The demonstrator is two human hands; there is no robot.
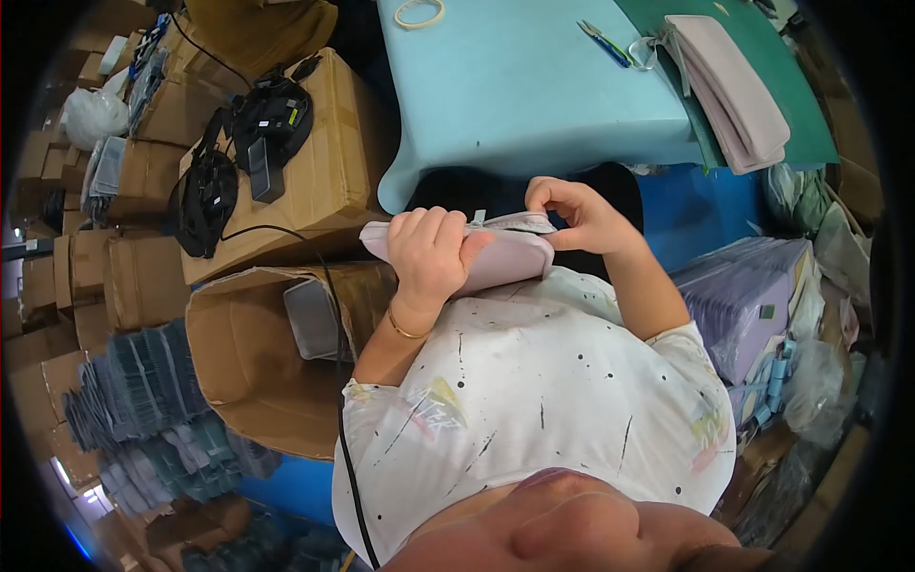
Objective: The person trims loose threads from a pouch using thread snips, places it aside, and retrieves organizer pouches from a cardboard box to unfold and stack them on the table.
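My left hand is wrapped around a pale pink zip pouch, held in front of my body. A zipper with a small light tab runs along the pouch's upper edge, partly hidden by the fingers. My right hand pinches the right end of that zippered edge between thumb and fingers. Whether the fingertips hold the zipper pull or the fabric is too small to tell.
Ahead is a light blue table with a tape roll, thread snips and stacked pink pouches. An open carton with a grey item inside stands left, near a black cable. Wrapped purple goods lie right.
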